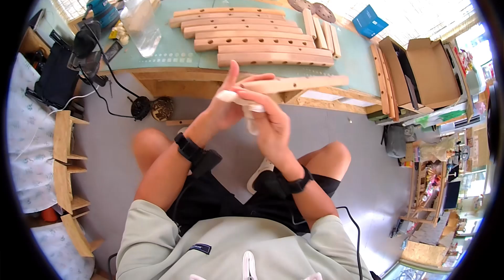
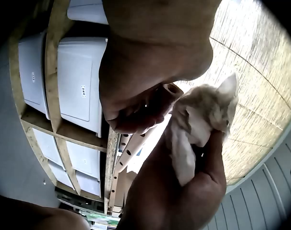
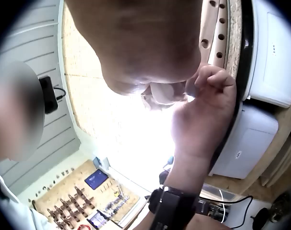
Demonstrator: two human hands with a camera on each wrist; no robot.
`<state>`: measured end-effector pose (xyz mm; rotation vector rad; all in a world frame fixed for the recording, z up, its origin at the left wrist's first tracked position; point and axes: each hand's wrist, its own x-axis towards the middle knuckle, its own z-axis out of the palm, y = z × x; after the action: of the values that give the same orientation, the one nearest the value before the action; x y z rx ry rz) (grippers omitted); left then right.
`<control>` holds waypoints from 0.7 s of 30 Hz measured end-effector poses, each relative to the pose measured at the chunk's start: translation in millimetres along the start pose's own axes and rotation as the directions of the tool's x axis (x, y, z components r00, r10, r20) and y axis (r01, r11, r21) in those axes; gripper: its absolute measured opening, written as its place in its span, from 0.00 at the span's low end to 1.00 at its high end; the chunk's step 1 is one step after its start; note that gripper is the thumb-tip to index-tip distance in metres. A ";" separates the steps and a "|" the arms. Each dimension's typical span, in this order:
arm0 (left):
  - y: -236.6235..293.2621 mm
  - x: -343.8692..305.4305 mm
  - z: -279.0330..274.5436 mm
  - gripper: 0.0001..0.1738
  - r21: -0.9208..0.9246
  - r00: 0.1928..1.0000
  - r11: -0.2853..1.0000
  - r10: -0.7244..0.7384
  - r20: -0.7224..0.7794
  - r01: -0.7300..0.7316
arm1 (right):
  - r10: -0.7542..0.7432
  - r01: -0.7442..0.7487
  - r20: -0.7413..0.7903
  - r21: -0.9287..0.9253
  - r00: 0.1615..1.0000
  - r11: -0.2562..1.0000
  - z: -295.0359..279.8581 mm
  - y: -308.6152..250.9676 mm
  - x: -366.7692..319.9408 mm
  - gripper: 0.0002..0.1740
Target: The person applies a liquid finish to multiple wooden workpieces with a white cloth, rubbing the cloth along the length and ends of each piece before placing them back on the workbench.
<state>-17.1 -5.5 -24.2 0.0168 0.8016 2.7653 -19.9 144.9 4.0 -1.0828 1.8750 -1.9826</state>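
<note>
My left hand (image 1: 219, 111) has its fingers curled round the near end of a holed wooden strip (image 1: 310, 82), thumb pointing up. In the left wrist view, the strip's round end (image 2: 172, 90) pokes out beside the curled fingers of that hand (image 2: 140, 81). A crumpled white cloth (image 1: 253, 118) is pinched in my right hand (image 1: 274, 129), close against the left hand and the strip's end. The left wrist view shows the cloth (image 2: 195, 124) bunched between the right thumb and fingers (image 2: 179, 191). In the right wrist view the cloth (image 3: 162, 93) is partly hidden by the right hand (image 3: 145, 52).
Several holed wooden strips (image 1: 257, 41) lie in rows on the green-topped bench (image 1: 173, 54), with shorter pieces (image 1: 321, 33) at their right. A sander (image 1: 102, 9) and a plastic bag (image 1: 144, 28) are at the left; an open cardboard box (image 1: 433, 70) stands at the right.
</note>
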 end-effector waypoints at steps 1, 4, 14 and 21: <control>1.1 -2.9 17.5 0.48 0.052 0.996 0.998 0.027 -0.089 -0.023 | 0.012 -0.007 -0.049 0.089 0.999 0.996 -10.2 -4.5 -1.6 0.15; -2.4 5.3 -3.8 0.26 0.262 0.995 0.960 0.089 0.050 -0.099 | 0.035 -0.012 -0.230 0.099 0.972 0.995 -58.8 0.6 -8.3 0.18; 104.5 -40.9 4.5 0.23 0.951 0.797 0.261 0.603 -0.026 -0.166 | 0.105 0.046 -0.607 0.228 0.788 0.973 -192.4 38.6 11.8 0.19; 169.9 -12.2 -13.8 0.25 0.811 0.755 -0.418 0.655 -0.043 0.408 | 0.234 0.037 -0.619 0.392 0.750 0.919 -213.1 37.8 12.7 0.19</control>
<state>-48.3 -154.0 54.4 -0.5472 3.3657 0.7243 -174.2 296.6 -10.2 -0.1495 1.6138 -2.7401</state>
